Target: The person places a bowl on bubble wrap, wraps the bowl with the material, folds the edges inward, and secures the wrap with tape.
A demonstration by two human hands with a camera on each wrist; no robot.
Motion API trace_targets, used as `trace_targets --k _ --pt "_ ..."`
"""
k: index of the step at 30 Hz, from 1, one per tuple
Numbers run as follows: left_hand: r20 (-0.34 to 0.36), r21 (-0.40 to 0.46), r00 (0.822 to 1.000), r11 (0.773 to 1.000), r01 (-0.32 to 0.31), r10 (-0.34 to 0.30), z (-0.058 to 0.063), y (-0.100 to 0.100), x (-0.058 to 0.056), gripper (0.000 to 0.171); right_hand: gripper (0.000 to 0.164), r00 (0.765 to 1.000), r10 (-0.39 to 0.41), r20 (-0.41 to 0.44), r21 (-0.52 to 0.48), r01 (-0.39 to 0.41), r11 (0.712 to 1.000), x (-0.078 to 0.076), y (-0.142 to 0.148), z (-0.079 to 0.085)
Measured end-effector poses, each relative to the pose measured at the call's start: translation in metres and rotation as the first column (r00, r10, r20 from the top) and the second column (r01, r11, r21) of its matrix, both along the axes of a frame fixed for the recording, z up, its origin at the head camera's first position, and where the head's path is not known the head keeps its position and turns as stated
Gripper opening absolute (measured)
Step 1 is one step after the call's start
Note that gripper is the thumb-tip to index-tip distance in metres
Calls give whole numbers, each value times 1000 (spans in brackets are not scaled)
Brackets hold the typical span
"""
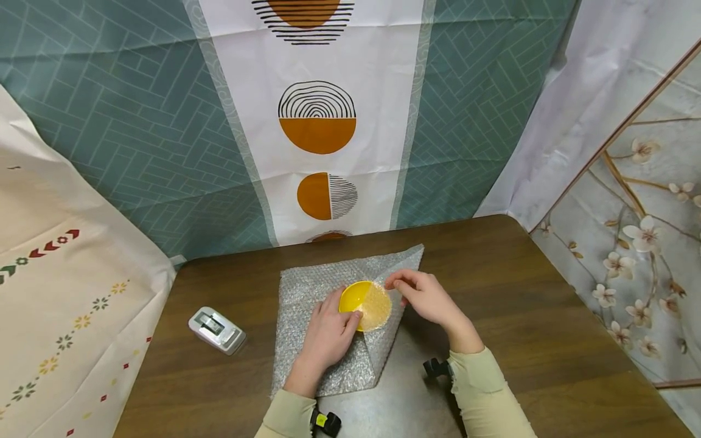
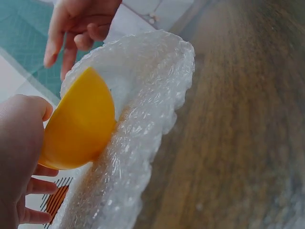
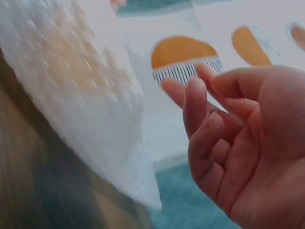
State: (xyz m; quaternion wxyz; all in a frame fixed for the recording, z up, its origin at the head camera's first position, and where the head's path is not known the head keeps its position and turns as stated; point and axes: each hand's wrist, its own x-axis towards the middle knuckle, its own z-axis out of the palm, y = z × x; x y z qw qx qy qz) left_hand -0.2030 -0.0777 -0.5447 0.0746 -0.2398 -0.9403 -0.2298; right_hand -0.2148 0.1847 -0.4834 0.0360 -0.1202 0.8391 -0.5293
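A yellow bowl (image 1: 352, 297) sits tilted on a sheet of bubble wrap (image 1: 301, 295) in the head view, and a folded-over flap of the wrap covers its right half. My left hand (image 1: 330, 331) grips the bowl from the left, its thumb at the near rim by the flap's edge. The left wrist view shows the smooth yellow side of the bowl (image 2: 82, 125) against the wrap. To the right of the bowl, my right hand (image 1: 427, 298) hovers by the flap, fingers loosely curled. Nothing is between those fingers in the right wrist view, where the wrap (image 3: 109, 133) hangs apart from them.
A small white and grey device (image 1: 217, 330) with a dark window lies on the brown wooden table (image 1: 509, 304), left of the wrap. Patterned cloths (image 1: 350, 121) hang behind the table and at both sides.
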Motion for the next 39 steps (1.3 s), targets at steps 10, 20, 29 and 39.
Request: trace_targets --k 10,20,29,39 --pt "16 43 1000 999 -11 10 -1 0 -1 49 66 871 -351 343 -182 429 885 -59 50 -29" --pt "-1 20 1000 1000 12 -12 -6 -1 -1 46 61 812 -352 465 -180 477 861 -96 64 -67" --pt "14 2 1000 1000 -3 2 0 0 -1 44 55 823 -381 421 -226 502 835 -96 61 -69" --pt "16 1 1000 1000 0 0 -1 1 0 45 45 833 -371 411 -256 496 830 -92 66 -73"
